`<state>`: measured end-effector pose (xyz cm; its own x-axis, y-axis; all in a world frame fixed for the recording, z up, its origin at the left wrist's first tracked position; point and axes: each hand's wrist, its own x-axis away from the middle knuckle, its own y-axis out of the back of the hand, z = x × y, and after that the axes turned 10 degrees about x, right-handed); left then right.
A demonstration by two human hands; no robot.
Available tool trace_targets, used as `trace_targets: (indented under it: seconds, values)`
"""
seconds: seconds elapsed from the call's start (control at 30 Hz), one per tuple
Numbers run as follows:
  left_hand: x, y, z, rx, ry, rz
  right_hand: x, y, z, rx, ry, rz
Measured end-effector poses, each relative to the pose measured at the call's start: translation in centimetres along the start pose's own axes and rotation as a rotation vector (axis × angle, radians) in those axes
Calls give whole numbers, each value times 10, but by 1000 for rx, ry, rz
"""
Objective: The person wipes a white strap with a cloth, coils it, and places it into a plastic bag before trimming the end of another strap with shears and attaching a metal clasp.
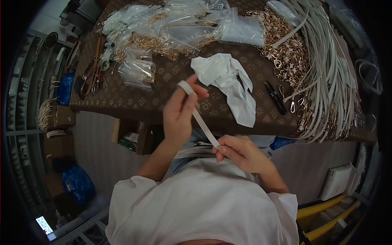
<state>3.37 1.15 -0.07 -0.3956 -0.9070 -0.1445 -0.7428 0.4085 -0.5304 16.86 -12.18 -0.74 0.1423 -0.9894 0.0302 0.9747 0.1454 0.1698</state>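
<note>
A narrow off-white strap [205, 127] runs slantwise between my two hands in front of my body. Its upper end bends in a loop around the fingers of my left hand [179, 114], which is raised near the table's front edge and slightly blurred. Lower and to the right, my right hand [245, 154] pinches the strap between thumb and fingers. More pale straps [198, 152] lie across my lap, partly hidden by my hands and shirt. Beyond my left hand, a crumpled white cloth [228, 75] rests on the patterned brown tablecloth [175, 87].
Clear plastic bags [188, 34] and gold-coloured hardware [281, 53] cover the table's back. A thick bundle of pale straps [326, 77] with metal clasps hangs over its right side. Black-handled pliers [275, 98] lie nearby. Leather strips [87, 79] lie at left, by a shelf rack [24, 102].
</note>
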Motion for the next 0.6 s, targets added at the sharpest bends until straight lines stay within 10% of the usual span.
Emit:
trace_targets:
  seconds: [0.07,0.27,0.4,0.47,0.6]
  values:
    - [14,2,5,-789,4,392,3,13,12,42,-88,29]
    - [35,10,-4,-568,644,820,4,36,8,767,29,-181]
    - [35,7,-15,-467,855,775,-1,43,-2,726,258,-163]
    - [32,11,-17,68,1146,581,1,47,4,81,-139,115]
    - [25,15,-27,340,971,463,8,45,12,87,97,-132]
